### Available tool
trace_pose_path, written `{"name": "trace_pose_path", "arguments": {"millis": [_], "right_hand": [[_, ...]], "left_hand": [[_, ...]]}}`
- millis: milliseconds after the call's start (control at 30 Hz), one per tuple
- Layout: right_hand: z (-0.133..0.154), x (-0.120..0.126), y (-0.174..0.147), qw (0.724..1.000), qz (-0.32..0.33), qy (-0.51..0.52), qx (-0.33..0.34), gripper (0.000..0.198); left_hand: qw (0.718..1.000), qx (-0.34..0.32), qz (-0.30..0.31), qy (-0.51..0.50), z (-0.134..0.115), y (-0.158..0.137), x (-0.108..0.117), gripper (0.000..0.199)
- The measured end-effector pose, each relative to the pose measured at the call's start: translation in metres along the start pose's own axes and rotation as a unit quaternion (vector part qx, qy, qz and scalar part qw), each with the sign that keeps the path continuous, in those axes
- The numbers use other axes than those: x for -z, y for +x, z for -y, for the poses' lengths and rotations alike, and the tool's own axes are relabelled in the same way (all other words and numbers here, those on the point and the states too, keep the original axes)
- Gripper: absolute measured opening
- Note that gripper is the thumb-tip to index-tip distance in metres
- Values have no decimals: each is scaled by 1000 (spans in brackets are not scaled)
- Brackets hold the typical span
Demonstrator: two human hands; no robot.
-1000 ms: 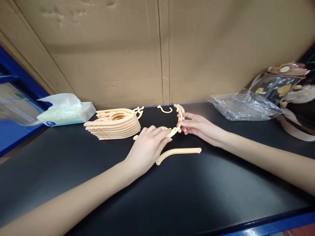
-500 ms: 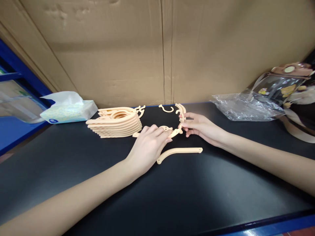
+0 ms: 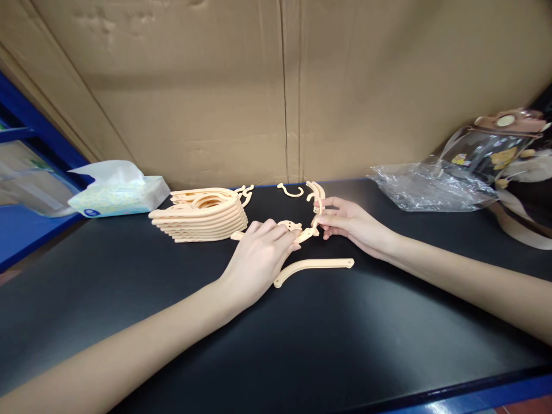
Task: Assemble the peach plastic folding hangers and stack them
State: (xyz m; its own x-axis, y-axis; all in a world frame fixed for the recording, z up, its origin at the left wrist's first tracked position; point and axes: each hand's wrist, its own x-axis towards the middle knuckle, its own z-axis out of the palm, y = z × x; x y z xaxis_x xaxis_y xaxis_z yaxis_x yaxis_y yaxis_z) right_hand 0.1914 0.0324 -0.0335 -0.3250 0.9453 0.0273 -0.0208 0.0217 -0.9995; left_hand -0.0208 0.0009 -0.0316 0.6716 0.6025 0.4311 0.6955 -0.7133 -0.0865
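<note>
My left hand [image 3: 261,256] is closed over a cream plastic hanger arm [image 3: 306,235], pressing it near the black tabletop; its ends stick out on both sides of the fingers. In my right hand [image 3: 351,223], thumb and fingers pinch a cream hanger hook [image 3: 320,208], upright, its base meeting the arm's right end. Whether the two are joined, I cannot tell. Just behind my left fingers lies a small cream piece with holes [image 3: 288,224], partly hidden. A loose curved hanger arm [image 3: 317,264] rests in front of both hands.
Left of my hands stands a stack of folded cream hangers [image 3: 200,223], beside a tissue pack [image 3: 121,195]. Another loose hook [image 3: 291,191] lies at the back. Crumpled clear plastic [image 3: 431,187] and a clear bottle [image 3: 487,146] with a strap are at the right, before a cardboard wall [image 3: 194,103].
</note>
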Motion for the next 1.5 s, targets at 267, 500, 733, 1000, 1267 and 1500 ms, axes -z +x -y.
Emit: {"name": "trace_pose_path", "arguments": {"millis": [267, 500, 733, 1000, 1267, 1500], "right_hand": [[-1, -2, -1, 1000, -22, 0, -1, 37], [-3, -4, 0, 999, -30, -7, 16, 36], [-2, -4, 0, 999, -33, -3, 11, 40], [0, -5, 0, 998, -24, -38, 50, 37], [4, -7, 1, 994, -28, -69, 82, 36], [4, -6, 0, 988, -25, -107, 109, 33]], "left_hand": [[1000, -2, -6, 6, 0, 1, -2, 19], [1000, -13, 6, 17, -1, 1, -1, 23], [1000, -6, 8, 10, 0, 1, -1, 24], [999, 7, 25, 20, -2, 1, -1, 24], [1000, 1, 25, 16, -2, 1, -1, 30], [998, 17, 53, 14, -3, 2, -2, 26]]}}
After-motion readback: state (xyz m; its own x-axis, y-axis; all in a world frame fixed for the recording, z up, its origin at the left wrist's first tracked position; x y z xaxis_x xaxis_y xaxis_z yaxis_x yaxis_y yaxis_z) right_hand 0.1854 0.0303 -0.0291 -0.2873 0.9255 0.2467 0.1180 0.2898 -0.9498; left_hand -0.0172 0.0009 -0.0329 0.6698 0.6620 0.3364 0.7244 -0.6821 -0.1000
